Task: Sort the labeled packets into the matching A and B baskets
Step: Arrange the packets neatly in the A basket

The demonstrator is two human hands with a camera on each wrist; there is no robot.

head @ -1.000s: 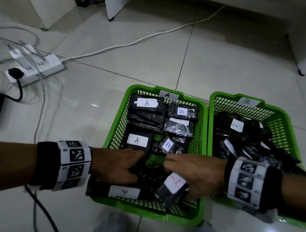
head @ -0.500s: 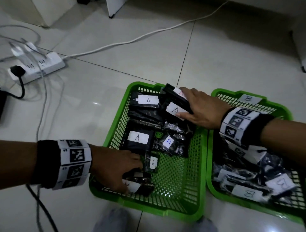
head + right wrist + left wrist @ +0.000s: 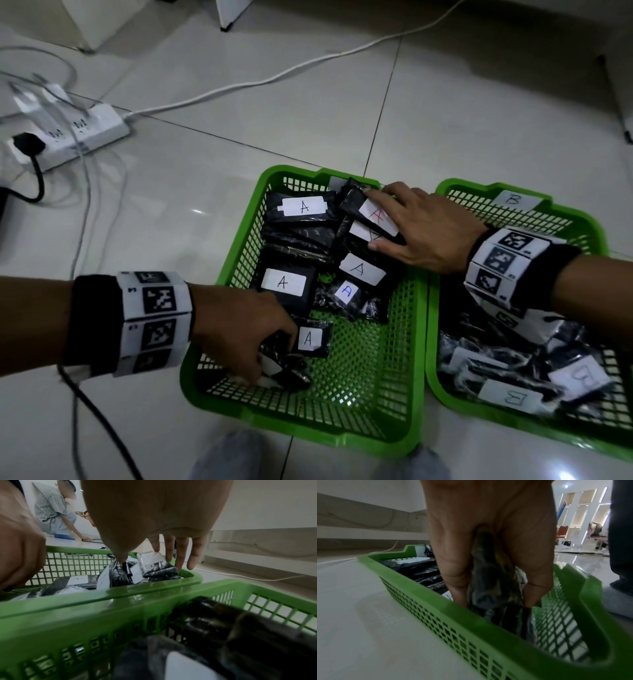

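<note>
Two green mesh baskets stand side by side on the tiled floor. Basket A (image 3: 230, 270) holds several black packets with white A labels (image 3: 282, 282). Basket B (image 3: 589, 222) on the right holds black packets labelled B (image 3: 510, 397). My left hand (image 3: 274, 359) is in basket A's near-left corner and pinches a black packet (image 3: 291, 371) between thumb and fingers (image 3: 453, 585). My right hand (image 3: 371, 219) reaches across basket B to the far right of basket A. Its straight fingers (image 3: 178, 561) rest on a packet with a red A label (image 3: 352, 202).
A white power strip (image 3: 68, 133) with plugs and cables lies on the floor at far left, and a white cable (image 3: 274, 80) crosses the tiles behind the baskets. A black cable (image 3: 102, 421) trails from my left wrist. Another person (image 3: 54, 513) crouches in the distance.
My right hand carried the red A packet from the near part of basket A to its far right corner and laid it there. My left hand stayed in the near-left corner.
</note>
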